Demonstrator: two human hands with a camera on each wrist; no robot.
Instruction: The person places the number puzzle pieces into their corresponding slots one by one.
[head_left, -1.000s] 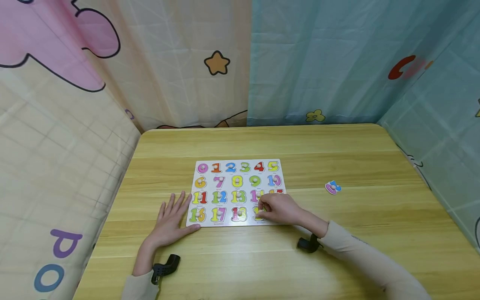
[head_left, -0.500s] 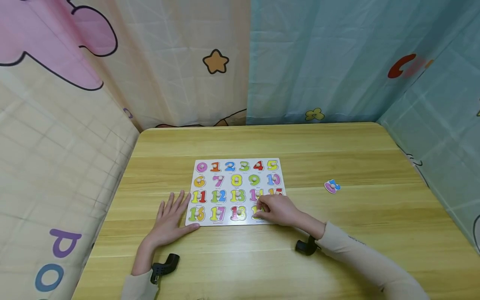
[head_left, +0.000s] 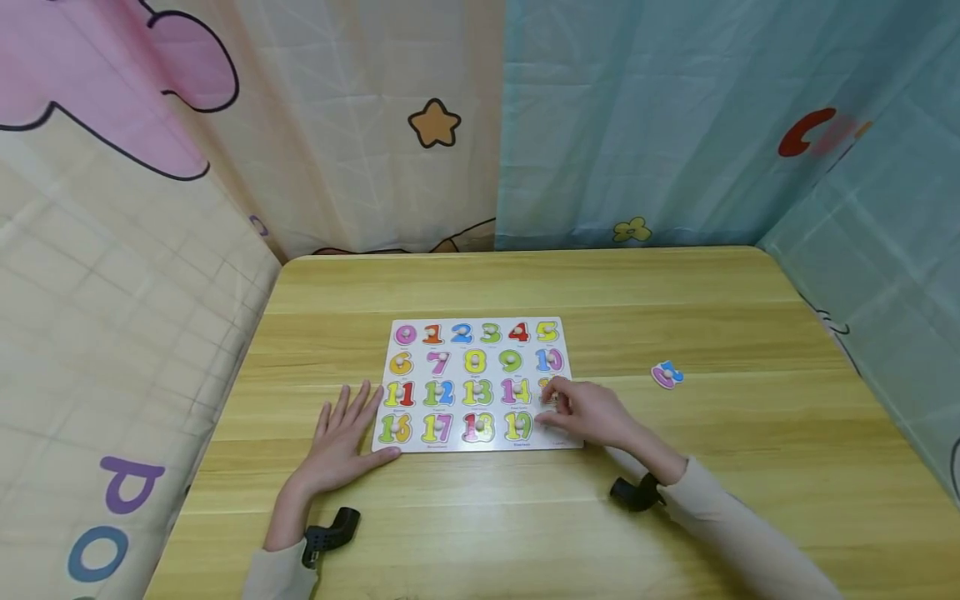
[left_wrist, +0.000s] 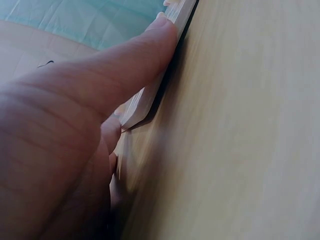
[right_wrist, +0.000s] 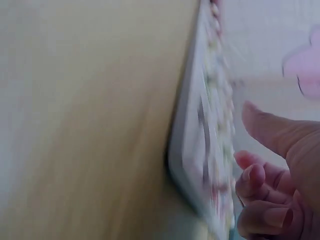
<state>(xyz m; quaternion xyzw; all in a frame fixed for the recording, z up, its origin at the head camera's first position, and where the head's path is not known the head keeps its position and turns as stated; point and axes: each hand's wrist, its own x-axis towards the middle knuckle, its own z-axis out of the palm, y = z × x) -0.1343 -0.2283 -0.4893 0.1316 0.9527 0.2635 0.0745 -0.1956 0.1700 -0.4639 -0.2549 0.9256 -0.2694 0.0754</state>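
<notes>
A white number puzzle board point(head_left: 498, 429) lies on the table, its coloured number pieces topped with small knobs. My left hand point(head_left: 337, 450) lies flat with fingers spread, fingertips and thumb at the board's left side and lower left corner. In the left wrist view the thumb point(left_wrist: 125, 70) lies against the board's edge. My right hand point(head_left: 592, 410) hovers over the lower right of the board, covering part of the 15 and the corner below it. Its thumb and fingers stand apart with nothing between them in the right wrist view. The 19 piece point(head_left: 517, 427) sits in the bottom row.
A loose pink and blue number piece point(head_left: 663, 375) with a knob lies on the wooden table point(head_left: 480, 525), right of the board. Behind the table hang printed curtains point(head_left: 630, 125). Each wrist wears a black camera mount point(head_left: 333, 529).
My right hand has let go of the 19 piece and moved right and slightly up, uncovering it. Its thumb and fingers have spread apart. The left hand stays in place.
</notes>
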